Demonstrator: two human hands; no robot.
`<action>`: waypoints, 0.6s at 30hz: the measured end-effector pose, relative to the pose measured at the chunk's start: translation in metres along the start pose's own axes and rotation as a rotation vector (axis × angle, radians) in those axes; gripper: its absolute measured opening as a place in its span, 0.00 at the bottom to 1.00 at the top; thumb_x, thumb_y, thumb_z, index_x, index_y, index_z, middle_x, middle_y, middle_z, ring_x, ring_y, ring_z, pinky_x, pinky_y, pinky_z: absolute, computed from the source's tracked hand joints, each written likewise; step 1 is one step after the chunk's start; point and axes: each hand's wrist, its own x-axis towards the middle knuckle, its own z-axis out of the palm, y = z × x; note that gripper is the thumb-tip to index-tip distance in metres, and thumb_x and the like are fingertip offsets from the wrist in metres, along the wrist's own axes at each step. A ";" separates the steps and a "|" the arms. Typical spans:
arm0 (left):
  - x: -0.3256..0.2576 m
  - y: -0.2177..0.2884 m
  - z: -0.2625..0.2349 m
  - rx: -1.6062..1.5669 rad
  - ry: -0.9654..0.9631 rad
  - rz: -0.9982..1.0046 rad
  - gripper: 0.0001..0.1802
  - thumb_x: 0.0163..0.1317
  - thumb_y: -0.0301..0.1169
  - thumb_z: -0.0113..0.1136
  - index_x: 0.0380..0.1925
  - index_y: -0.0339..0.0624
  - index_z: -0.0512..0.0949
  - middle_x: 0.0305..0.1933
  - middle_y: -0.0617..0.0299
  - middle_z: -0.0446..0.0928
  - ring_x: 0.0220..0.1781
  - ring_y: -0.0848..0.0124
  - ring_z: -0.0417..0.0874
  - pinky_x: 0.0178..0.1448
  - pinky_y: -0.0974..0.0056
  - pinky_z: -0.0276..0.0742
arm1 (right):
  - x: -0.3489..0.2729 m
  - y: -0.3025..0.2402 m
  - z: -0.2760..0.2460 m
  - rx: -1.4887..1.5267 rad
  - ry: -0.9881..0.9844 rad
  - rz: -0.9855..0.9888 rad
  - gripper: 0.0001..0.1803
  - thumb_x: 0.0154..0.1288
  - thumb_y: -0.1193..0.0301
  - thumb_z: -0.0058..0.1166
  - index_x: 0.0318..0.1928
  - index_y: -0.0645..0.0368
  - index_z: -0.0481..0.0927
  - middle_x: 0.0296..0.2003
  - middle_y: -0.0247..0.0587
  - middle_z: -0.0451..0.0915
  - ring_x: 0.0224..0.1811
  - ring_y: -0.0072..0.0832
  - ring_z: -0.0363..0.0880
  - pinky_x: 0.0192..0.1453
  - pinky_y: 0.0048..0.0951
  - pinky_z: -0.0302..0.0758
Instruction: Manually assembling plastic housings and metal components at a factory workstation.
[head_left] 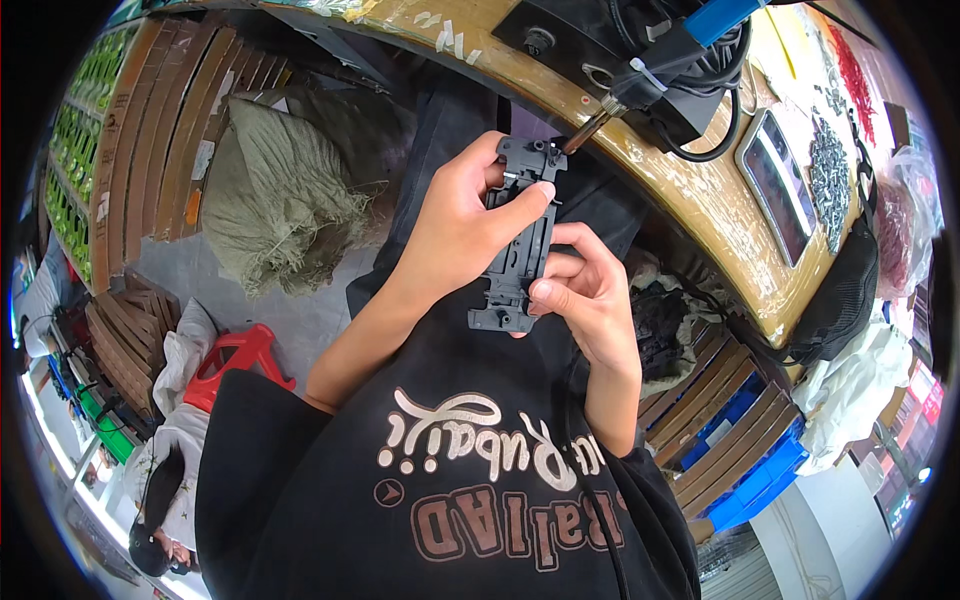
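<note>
Floor [185,262]: bulging sack [270,185] — fingers [525,208] hold black frame [518,262].

Two bare hands: one left hand [460,225], one right hand [595,300]. One long black plastic part [520,255]. One blue-and-black power screwdriver [665,70]. One flat rectangular device with a dark screen [780,185]. Two heaps of small pieces: one grey metallic heap [828,170], one red heap [850,75]. One grey-green woven sack [275,190]. One red plastic stool [240,360]. One other person in a pale top [180,450], though the curved rim may hide more.

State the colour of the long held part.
The long part is dark grey, nearly black, clearest in the head view.
</note>
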 end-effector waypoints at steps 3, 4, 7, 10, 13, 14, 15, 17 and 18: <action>-0.001 0.002 0.000 0.005 0.007 -0.002 0.10 0.52 0.25 0.56 0.34 0.35 0.69 0.26 0.65 0.73 0.27 0.84 0.69 0.29 0.76 0.66 | -0.001 0.000 0.001 -0.014 0.006 -0.010 0.20 0.55 0.80 0.52 0.47 0.70 0.61 0.31 0.52 0.77 0.27 0.31 0.79 0.27 0.30 0.80; -0.001 0.002 0.000 0.006 0.008 -0.006 0.10 0.52 0.25 0.56 0.34 0.35 0.69 0.26 0.66 0.73 0.27 0.84 0.69 0.29 0.76 0.66 | -0.001 0.000 0.001 -0.015 0.006 -0.009 0.20 0.55 0.80 0.52 0.47 0.70 0.61 0.31 0.51 0.77 0.27 0.31 0.78 0.27 0.30 0.80; -0.001 0.002 0.000 0.014 0.003 -0.010 0.10 0.52 0.25 0.56 0.34 0.35 0.69 0.25 0.66 0.73 0.27 0.84 0.69 0.29 0.76 0.66 | -0.002 -0.001 0.001 -0.001 0.001 -0.004 0.20 0.55 0.80 0.52 0.47 0.70 0.61 0.31 0.51 0.77 0.27 0.31 0.78 0.27 0.30 0.80; 0.001 -0.001 0.002 0.007 0.008 -0.007 0.10 0.52 0.24 0.56 0.34 0.35 0.69 0.25 0.66 0.73 0.26 0.84 0.69 0.28 0.75 0.66 | -0.001 -0.002 0.000 0.010 0.005 0.004 0.20 0.55 0.80 0.52 0.48 0.70 0.61 0.31 0.50 0.77 0.27 0.30 0.78 0.27 0.30 0.79; -0.001 0.004 0.002 0.007 0.017 -0.007 0.09 0.52 0.24 0.56 0.34 0.35 0.69 0.25 0.66 0.73 0.27 0.84 0.69 0.29 0.75 0.66 | -0.002 -0.002 0.001 0.006 0.003 0.003 0.20 0.55 0.80 0.52 0.48 0.70 0.62 0.31 0.50 0.77 0.27 0.29 0.78 0.28 0.28 0.79; -0.002 0.006 0.002 0.009 0.017 -0.002 0.09 0.52 0.24 0.56 0.34 0.35 0.69 0.25 0.66 0.73 0.27 0.84 0.69 0.29 0.75 0.66 | -0.003 -0.003 0.002 0.006 0.000 0.001 0.20 0.55 0.80 0.52 0.48 0.69 0.62 0.31 0.49 0.77 0.27 0.28 0.78 0.28 0.27 0.79; 0.000 0.004 0.002 0.008 0.016 0.005 0.09 0.52 0.24 0.56 0.33 0.35 0.69 0.25 0.66 0.72 0.27 0.84 0.69 0.29 0.75 0.66 | -0.002 -0.003 0.001 0.007 0.004 0.002 0.20 0.55 0.80 0.52 0.48 0.69 0.62 0.31 0.49 0.77 0.27 0.28 0.78 0.28 0.27 0.79; 0.002 0.002 0.003 0.007 0.010 0.014 0.09 0.52 0.24 0.56 0.33 0.35 0.69 0.25 0.66 0.72 0.27 0.84 0.69 0.29 0.75 0.66 | -0.001 -0.005 0.000 0.004 0.015 0.002 0.20 0.55 0.81 0.52 0.47 0.69 0.63 0.31 0.47 0.77 0.27 0.26 0.78 0.28 0.26 0.79; 0.003 0.001 0.003 0.013 0.017 0.023 0.09 0.52 0.24 0.56 0.33 0.35 0.69 0.25 0.66 0.72 0.27 0.84 0.69 0.29 0.75 0.66 | 0.000 -0.006 0.000 0.002 0.015 -0.006 0.20 0.55 0.81 0.52 0.47 0.69 0.63 0.31 0.47 0.77 0.27 0.26 0.78 0.28 0.26 0.79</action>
